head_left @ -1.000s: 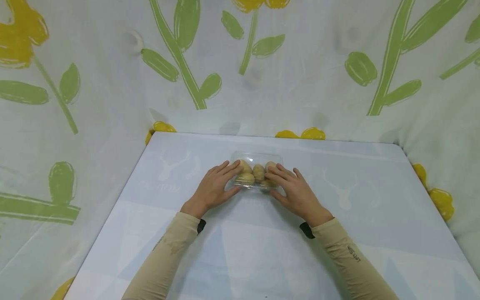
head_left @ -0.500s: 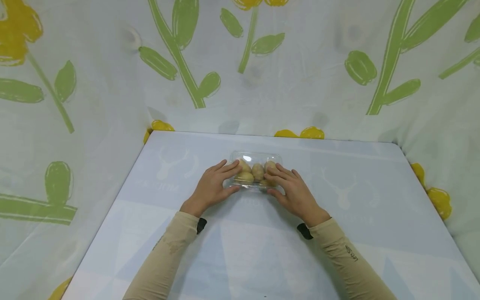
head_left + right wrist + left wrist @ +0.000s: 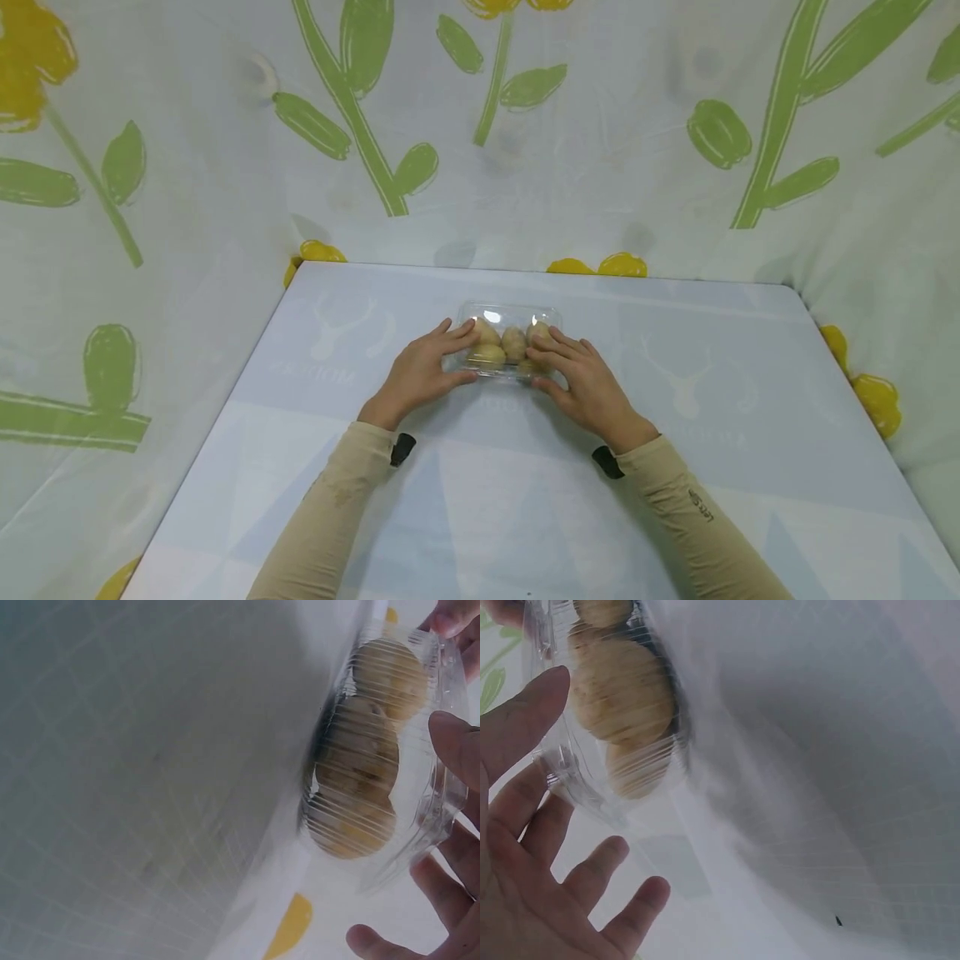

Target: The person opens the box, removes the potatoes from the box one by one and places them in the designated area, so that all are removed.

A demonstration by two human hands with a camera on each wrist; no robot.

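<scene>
A clear plastic clamshell box (image 3: pixel 512 315) lies near the far edge of the table, its lid down over several potatoes (image 3: pixel 488 357). At its left end, my left hand (image 3: pixel 420 372) grips the rim between thumb and first fingers; the other fingers spread past the end. My right hand (image 3: pixel 592 385) holds the right end likewise, its thumb (image 3: pixel 454 747) on the front rim in the right wrist view. Through the ribbed side wall, potatoes (image 3: pixel 622 694) show in the left wrist view. The far rim under my fingertips is partly hidden.
A pale table (image 3: pixel 495 500) with faint deer prints and triangles spreads around the box. Behind and beside it hangs a white cloth (image 3: pixel 600 183) printed with green stems and yellow flowers. Dark bands (image 3: pixel 402 450) show at both wrists.
The head view shifts slightly. Both hands keep nearly the same place on the box, with only small adjustments of the right hand's fingers.
</scene>
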